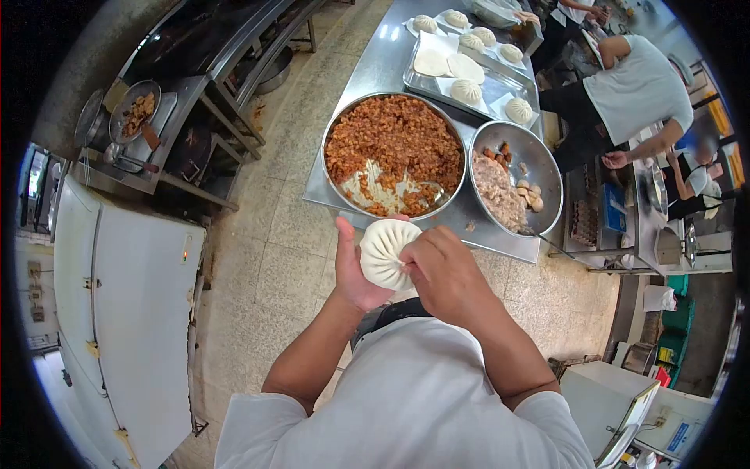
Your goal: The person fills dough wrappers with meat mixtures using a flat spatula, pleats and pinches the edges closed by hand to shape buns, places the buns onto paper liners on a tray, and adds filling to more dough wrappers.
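A round pleated bun (pixel 381 256) of white dough rests in my left hand (pixel 354 273), which cups it from below and along its left side. My right hand (pixel 449 272) pinches the gathered folds near the middle of the bun, thumb and fingers together. Just beyond my hands, a wide metal bowl (pixel 324 160) holds chunky red-brown filling (pixel 398 133), with a scraped patch at its near side and what looks like a spoon in it. Beside it on the right, another metal bowl (pixel 549 176) contains pale minced filling (pixel 500 194) and several brown and tan pieces.
Behind the bowls, a metal tray (pixel 418 87) carries flat dough rounds (pixel 466 69) and pleated buns (pixel 466 91) on paper. The steel table's (pixel 516 247) near edge lies before me. A pan (pixel 135 109) stands left; a white cabinet (pixel 141 313) is nearer. Co-workers (pixel 637 86) are at right.
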A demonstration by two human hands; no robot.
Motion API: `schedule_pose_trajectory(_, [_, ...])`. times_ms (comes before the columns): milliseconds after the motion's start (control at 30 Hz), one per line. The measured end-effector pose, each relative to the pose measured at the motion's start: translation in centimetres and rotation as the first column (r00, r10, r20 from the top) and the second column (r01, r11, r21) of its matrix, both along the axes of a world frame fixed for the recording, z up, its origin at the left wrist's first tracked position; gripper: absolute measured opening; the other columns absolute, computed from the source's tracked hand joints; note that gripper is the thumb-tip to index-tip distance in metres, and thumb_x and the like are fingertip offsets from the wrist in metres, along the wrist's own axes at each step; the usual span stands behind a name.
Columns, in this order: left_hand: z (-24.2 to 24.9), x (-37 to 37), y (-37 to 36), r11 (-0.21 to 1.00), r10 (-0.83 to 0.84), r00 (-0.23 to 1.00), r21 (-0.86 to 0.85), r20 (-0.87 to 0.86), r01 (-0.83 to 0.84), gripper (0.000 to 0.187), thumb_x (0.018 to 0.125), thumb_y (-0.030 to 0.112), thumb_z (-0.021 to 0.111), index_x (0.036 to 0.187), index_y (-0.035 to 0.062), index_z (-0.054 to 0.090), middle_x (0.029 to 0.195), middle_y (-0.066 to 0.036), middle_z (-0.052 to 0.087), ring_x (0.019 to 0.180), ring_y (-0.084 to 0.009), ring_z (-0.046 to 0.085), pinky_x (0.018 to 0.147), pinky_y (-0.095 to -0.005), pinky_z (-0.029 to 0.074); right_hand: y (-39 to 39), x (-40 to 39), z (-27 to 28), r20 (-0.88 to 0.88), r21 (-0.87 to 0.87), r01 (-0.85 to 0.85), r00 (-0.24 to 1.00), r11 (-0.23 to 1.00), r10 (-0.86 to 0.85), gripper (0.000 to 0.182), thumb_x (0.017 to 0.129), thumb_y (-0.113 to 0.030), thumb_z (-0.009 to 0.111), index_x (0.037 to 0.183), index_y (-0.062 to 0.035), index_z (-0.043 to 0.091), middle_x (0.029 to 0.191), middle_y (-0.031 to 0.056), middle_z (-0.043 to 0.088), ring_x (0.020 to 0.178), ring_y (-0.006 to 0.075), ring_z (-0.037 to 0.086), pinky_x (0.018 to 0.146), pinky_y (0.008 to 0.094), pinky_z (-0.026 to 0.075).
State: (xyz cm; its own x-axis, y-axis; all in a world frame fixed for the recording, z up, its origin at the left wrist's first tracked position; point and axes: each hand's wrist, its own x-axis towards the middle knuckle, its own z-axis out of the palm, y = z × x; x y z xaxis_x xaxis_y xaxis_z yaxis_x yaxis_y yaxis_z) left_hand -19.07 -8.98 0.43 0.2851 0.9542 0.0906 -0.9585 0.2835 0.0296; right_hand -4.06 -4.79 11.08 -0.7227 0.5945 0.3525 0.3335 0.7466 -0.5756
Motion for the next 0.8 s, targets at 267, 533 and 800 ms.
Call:
schedule_pose_trajectory(267, [0.5, -0.5, -0.2, 0.990, 0.054, 0.998, -0.133, -0.018, -0.056, 0.095, 0.089, 0.082, 0.027, 0.138, 0.0035, 0.050, 0.128, -0.014, 0.061, 0.117, -0.0283, 0.059, 0.103, -0.0448, 0.045, 0.3, -1.3, -0.6, 0.099, 0.228, -0.072, 0.994, 0.971, 0.051, 0.018, 0.079, -0.012, 0.061, 0.095, -0.0037, 0.059, 0.092, 0.0112, 0.056, 0.088, 0.0289, 0.056, 0.080, 0.0406, 0.046])
schedule_pose_trajectory(533, [-0.2, -0.5, -1.0, 0.987, 0.081, 0.997, -0.139, 0.001, -0.080, 0.094, 0.090, 0.081, 0.027, 0.137, 0.0022, 0.051, 0.126, -0.014, 0.062, 0.117, -0.0282, 0.060, 0.102, -0.0457, 0.046, 1.9, -1.8, -1.1, 0.067, 0.269, -0.263, 0.965, 0.926, 0.254, 0.018, 0.079, -0.016, 0.063, 0.092, -0.0043, 0.062, 0.089, 0.0085, 0.054, 0.087, 0.0275, 0.056, 0.076, 0.0395, 0.047])
schedule_pose_trajectory(800, [2.3, 0.4, -0.8, 0.934, 0.166, 0.976, -0.295, -0.142, -0.202, 0.098, 0.087, 0.083, 0.027, 0.137, 0.0019, 0.049, 0.125, -0.015, 0.062, 0.110, -0.0254, 0.062, 0.096, -0.0421, 0.052, 3.2, -0.7, -1.1, -0.101, 0.285, -0.055, 0.991, 0.957, 0.087, 0.021, 0.078, -0.017, 0.070, 0.093, -0.0040, 0.065, 0.086, 0.0085, 0.056, 0.085, 0.0261, 0.057, 0.074, 0.0379, 0.045])
